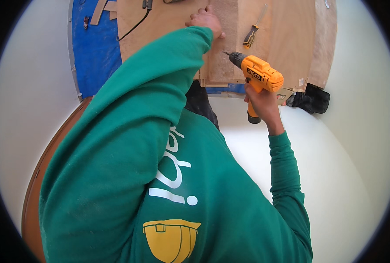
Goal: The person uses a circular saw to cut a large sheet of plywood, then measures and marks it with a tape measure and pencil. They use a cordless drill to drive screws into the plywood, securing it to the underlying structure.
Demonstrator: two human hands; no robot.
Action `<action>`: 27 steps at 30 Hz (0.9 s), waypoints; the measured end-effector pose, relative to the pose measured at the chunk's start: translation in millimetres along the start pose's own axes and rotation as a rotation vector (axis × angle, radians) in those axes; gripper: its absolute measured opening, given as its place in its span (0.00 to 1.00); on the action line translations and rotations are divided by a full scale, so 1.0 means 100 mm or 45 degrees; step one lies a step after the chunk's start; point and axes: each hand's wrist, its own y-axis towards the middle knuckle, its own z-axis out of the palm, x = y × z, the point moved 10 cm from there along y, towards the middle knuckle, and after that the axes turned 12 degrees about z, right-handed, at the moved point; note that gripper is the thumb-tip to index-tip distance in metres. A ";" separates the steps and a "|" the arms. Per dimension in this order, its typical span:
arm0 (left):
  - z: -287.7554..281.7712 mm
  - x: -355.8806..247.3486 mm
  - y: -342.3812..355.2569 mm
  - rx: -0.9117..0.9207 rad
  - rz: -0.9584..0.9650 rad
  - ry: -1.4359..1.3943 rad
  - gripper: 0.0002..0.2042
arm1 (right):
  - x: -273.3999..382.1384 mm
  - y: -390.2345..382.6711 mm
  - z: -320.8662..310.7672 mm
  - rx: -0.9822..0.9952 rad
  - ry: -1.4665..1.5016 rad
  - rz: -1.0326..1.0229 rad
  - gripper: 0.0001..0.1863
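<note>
My right hand (pixel 263 103) is wrapped round the handle of an orange and black cordless drill (pixel 263 72). The drill points up and left, and its bit hangs near the front part of a wooden panel (pixel 168 30); whether the tip touches wood I cannot tell. Flat against the panels rests my left hand (pixel 205 21), thumb and fingers apart, with nothing visible in it. A brownish strip (pixel 223 52) runs along the wood beside that hand. To its right lies a screwdriver (pixel 251 37) with a black and yellow handle, shaft pointing away.
On the left, a blue sheet (pixel 92 52) carries thin wood offcuts (pixel 98 12). A black cable (pixel 135 26) curves over the panel's left edge. A black bag-like object (pixel 315 98) sits past the right front corner. White walls (pixel 361 87) stand on both sides.
</note>
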 end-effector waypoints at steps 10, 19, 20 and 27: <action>-0.03 0.00 0.00 -0.021 0.032 -0.006 0.62 | -0.01 0.04 0.02 0.012 -0.010 0.015 0.13; -0.01 -0.01 0.00 -0.045 0.041 -0.014 0.60 | 0.01 0.03 0.01 -0.002 -0.018 0.006 0.13; 0.00 0.00 -0.01 -0.038 0.043 -0.018 0.60 | 0.02 0.02 0.00 -0.025 -0.004 -0.009 0.13; 0.02 0.01 0.00 -0.030 0.047 -0.020 0.60 | 0.03 0.02 -0.01 0.025 -0.130 0.008 0.14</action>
